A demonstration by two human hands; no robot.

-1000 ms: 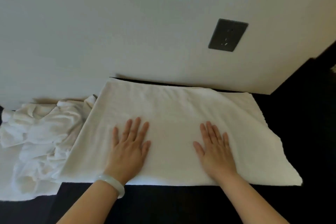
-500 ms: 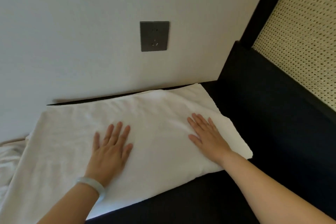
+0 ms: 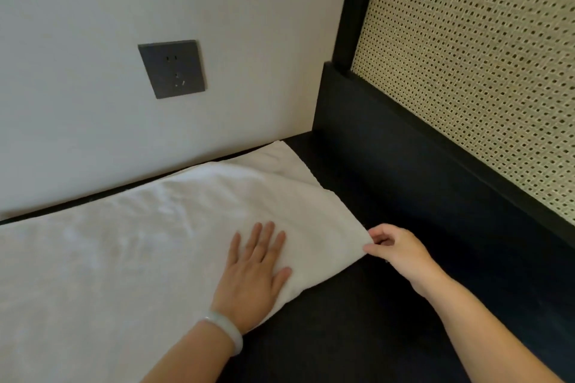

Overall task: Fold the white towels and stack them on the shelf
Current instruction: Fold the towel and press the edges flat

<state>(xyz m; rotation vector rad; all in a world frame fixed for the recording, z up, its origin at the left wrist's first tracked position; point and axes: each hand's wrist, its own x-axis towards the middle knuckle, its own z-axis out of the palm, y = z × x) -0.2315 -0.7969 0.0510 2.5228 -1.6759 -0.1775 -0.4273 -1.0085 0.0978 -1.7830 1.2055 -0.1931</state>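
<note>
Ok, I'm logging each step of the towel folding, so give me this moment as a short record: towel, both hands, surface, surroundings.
towel: white towel, spread on the dark surface, right end slightly lifted
left hand: left hand flat, palm down, pressing the towel near its right end
right hand: right hand pinches the towel's right corner
wrist: pale bangle on the left wrist
behind: grey socket on the white wall
right side: woven cane panel in a dark frame

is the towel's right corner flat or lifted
Lifted: the right hand pinches the towel corner up while the left hand presses the rest flat.
</note>
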